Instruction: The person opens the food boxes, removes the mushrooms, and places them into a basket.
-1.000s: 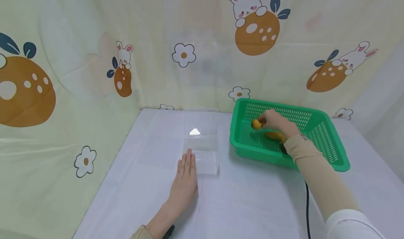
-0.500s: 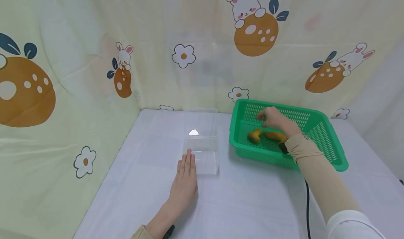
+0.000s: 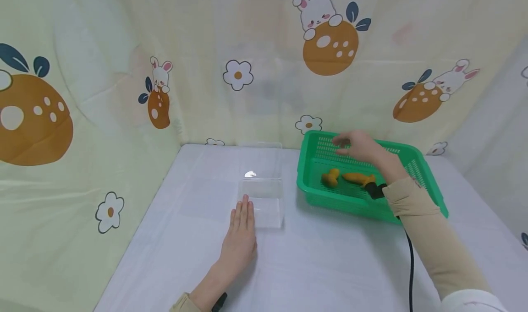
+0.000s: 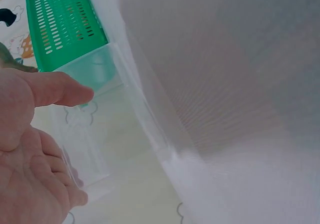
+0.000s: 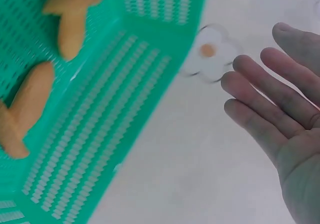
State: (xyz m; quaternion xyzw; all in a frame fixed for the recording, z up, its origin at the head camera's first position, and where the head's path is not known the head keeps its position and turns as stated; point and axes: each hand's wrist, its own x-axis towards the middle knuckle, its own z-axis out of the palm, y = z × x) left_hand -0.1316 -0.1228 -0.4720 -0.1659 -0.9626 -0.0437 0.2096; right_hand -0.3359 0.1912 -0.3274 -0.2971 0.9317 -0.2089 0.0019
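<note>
My left hand (image 3: pixel 239 243) lies beside a clear plastic box (image 3: pixel 268 213) with its lid tipped back; the straight fingers overlap the box's near left corner. Over the back part of a green basket (image 3: pixel 330 201), my right hand (image 3: pixel 360 148) is raised with spread fingers and holds nothing. Two tan mushrooms lie on the basket floor: one mushroom (image 3: pixel 330 177) at the left, another mushroom (image 3: pixel 355 177) just right of it. In the right wrist view, cap and stem show plainly on the upper mushroom (image 5: pixel 72 22), and the palm (image 5: pixel 305 154) is bare.
A white cloth (image 3: pixel 321 266) covers the table. Behind it hangs a curtain (image 3: pixel 264 96) printed with rabbits and flowers. A black cable (image 3: pixel 410 270) runs from the right wrist down over the table's front.
My right hand has let go of the left mushroom, which now lies on the basket floor. The hand has lifted up and back, fingers spreading. My left hand has stayed in place.
</note>
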